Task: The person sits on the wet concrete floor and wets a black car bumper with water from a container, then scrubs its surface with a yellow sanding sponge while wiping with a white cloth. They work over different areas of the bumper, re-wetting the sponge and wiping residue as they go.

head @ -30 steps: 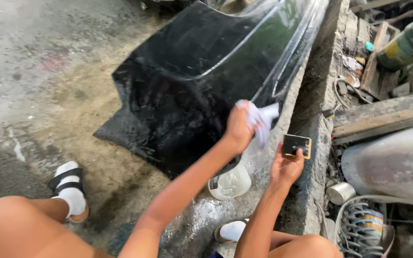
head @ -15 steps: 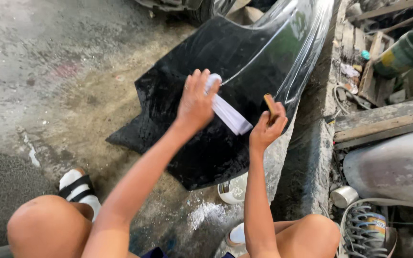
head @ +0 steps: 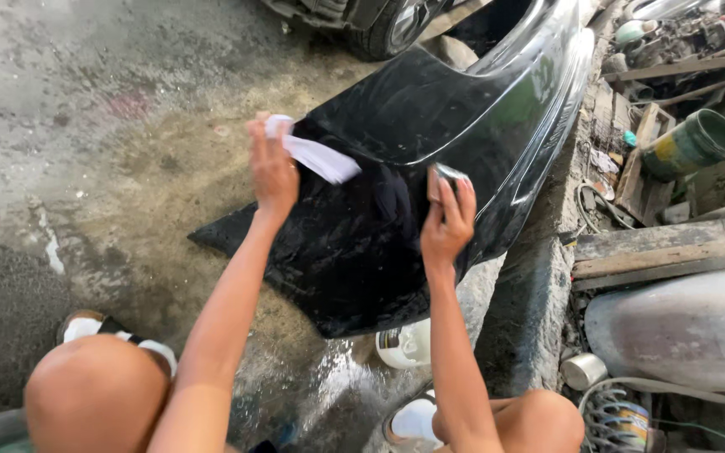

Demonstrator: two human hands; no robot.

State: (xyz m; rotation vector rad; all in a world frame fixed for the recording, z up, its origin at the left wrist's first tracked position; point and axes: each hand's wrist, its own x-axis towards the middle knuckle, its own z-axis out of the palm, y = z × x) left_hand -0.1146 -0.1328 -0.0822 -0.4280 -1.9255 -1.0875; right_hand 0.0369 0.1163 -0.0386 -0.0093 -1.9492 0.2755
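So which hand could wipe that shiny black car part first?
Probably the left hand: it holds the white cloth at the black bumper. The right hand grips a small block pressed on the bumper, so it is busy.

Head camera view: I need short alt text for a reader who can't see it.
A seated person works on a glossy black car bumper lying on wet concrete, the left hand holding a white cloth and the right hand pressing a small sanding block against it. A white tub sits under the bumper's near edge, and clutter lies to the right.
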